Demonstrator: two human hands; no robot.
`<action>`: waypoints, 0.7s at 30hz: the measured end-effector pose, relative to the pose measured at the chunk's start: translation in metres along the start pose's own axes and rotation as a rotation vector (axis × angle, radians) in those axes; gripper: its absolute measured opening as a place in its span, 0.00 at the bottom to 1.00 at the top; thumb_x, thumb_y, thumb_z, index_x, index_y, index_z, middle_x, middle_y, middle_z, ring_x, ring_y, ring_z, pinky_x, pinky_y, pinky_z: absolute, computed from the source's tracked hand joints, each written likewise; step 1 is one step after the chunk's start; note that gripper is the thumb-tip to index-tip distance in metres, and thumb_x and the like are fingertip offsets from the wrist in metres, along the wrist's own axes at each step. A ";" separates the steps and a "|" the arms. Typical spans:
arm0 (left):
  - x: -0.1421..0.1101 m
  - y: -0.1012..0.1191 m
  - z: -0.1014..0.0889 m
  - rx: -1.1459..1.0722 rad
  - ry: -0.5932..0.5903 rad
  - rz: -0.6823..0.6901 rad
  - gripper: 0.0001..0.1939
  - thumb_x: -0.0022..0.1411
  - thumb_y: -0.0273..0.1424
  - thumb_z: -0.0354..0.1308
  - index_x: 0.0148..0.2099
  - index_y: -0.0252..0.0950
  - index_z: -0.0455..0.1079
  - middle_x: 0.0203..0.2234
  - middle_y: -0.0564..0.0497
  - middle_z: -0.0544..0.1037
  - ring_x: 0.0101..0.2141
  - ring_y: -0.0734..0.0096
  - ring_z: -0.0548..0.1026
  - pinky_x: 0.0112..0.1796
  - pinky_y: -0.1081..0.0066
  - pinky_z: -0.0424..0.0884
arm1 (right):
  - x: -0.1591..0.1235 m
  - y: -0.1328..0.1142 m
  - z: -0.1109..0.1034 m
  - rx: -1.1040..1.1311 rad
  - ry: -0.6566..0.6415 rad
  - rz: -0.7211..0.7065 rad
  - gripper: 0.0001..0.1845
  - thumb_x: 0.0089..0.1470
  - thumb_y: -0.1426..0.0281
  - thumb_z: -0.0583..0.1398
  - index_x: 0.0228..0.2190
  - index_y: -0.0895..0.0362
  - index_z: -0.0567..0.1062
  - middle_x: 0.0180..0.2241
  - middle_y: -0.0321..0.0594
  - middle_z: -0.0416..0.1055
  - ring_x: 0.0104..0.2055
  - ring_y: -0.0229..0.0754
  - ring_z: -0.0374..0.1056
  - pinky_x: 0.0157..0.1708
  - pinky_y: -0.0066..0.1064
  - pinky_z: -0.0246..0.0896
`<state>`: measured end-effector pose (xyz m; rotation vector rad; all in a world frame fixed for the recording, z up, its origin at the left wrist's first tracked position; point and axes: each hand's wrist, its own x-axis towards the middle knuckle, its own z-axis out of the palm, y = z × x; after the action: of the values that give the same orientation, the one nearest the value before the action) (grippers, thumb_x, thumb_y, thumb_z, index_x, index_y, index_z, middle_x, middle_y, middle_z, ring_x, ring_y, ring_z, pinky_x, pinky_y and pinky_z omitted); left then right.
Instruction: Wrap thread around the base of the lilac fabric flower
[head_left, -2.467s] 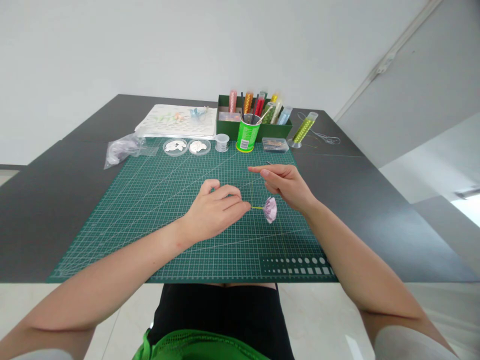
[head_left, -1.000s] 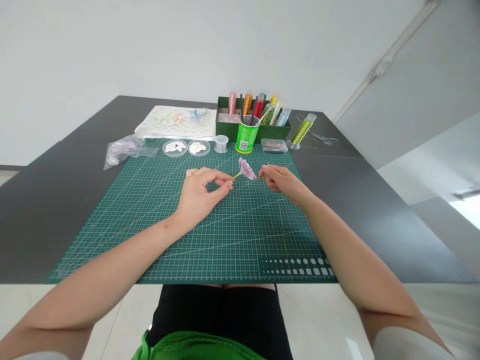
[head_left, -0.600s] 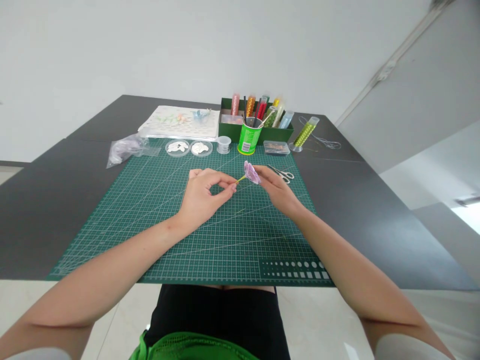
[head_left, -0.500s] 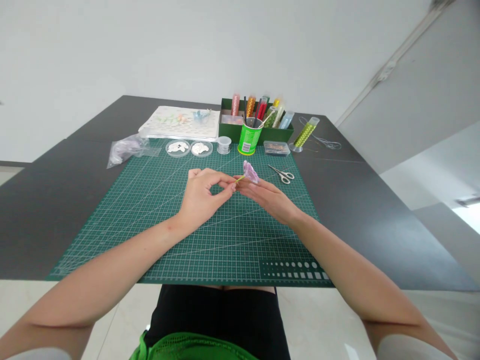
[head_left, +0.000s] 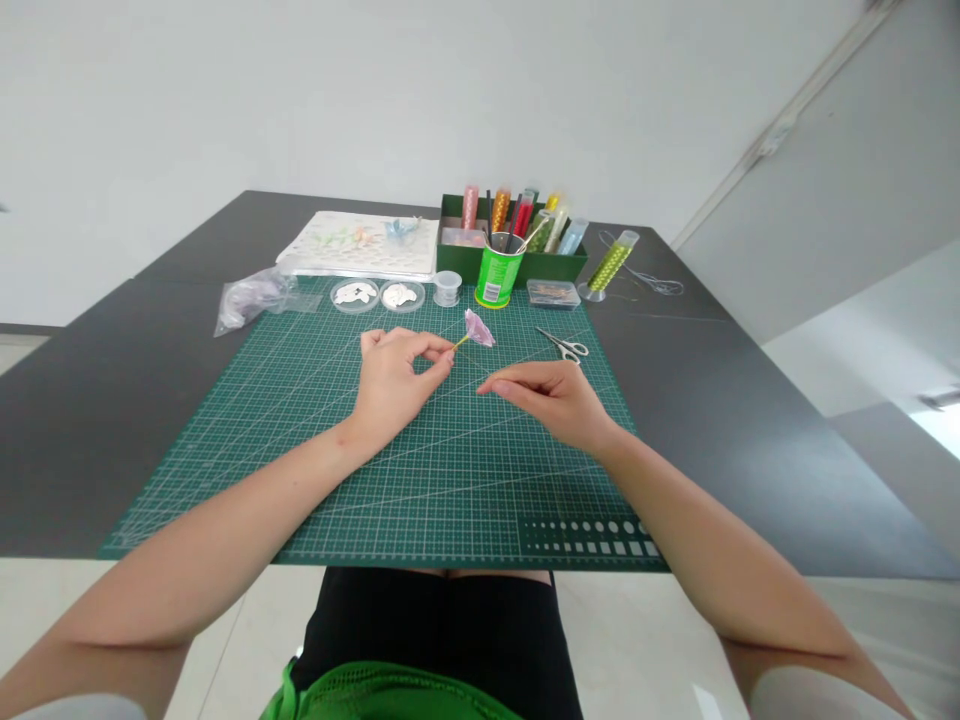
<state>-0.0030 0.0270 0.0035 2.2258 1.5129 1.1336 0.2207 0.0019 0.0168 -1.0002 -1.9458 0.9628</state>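
My left hand [head_left: 394, 375] pinches the thin yellow stem of a small purple flower [head_left: 478, 328] between thumb and fingers, holding it just above the green cutting mat [head_left: 315, 480]. The bloom points up and to the right, toward the green cup [head_left: 496, 274]. A little below and right of the flower, my right hand [head_left: 553, 398] hovers with its fingers loosely together and pointing left; nothing shows in them. Small scissors [head_left: 564, 345] lie on the mat just beyond the right hand.
At the mat's far edge stand two round dishes of white pieces [head_left: 377, 294], a small clear spool [head_left: 447, 288], a flat clear box [head_left: 551, 293] and a green box of bead tubes [head_left: 525, 225]. A white board [head_left: 360, 245] and a plastic bag [head_left: 251, 298] lie far left.
My left hand has carried the flower up and away over the mat. The right hand set the scissors down, touched the bloom, then drew back toward me.
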 end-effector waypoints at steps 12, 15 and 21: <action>-0.013 -0.001 0.006 0.203 -0.118 0.592 0.07 0.72 0.30 0.59 0.41 0.41 0.79 0.31 0.56 0.85 0.39 0.67 0.78 0.45 0.57 0.54 | -0.001 -0.009 -0.013 0.079 0.183 -0.096 0.14 0.61 0.59 0.64 0.37 0.54 0.88 0.25 0.37 0.78 0.22 0.34 0.64 0.22 0.28 0.56; -0.018 0.007 0.006 0.238 -0.075 0.710 0.08 0.73 0.29 0.58 0.40 0.39 0.77 0.29 0.57 0.84 0.40 0.67 0.78 0.44 0.58 0.55 | 0.001 -0.006 -0.013 0.048 0.231 -0.080 0.13 0.61 0.61 0.64 0.38 0.53 0.88 0.26 0.38 0.79 0.24 0.35 0.66 0.22 0.28 0.56; -0.026 0.017 0.002 0.251 -0.004 0.835 0.06 0.71 0.24 0.59 0.42 0.40 0.75 0.27 0.60 0.83 0.38 0.72 0.79 0.44 0.60 0.57 | 0.008 0.005 -0.014 0.038 0.276 -0.031 0.12 0.61 0.64 0.63 0.39 0.54 0.87 0.31 0.39 0.82 0.31 0.38 0.73 0.28 0.29 0.63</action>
<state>0.0058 -0.0025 -0.0010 3.1581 0.7193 1.1485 0.2313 0.0147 0.0206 -1.0210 -1.7037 0.7957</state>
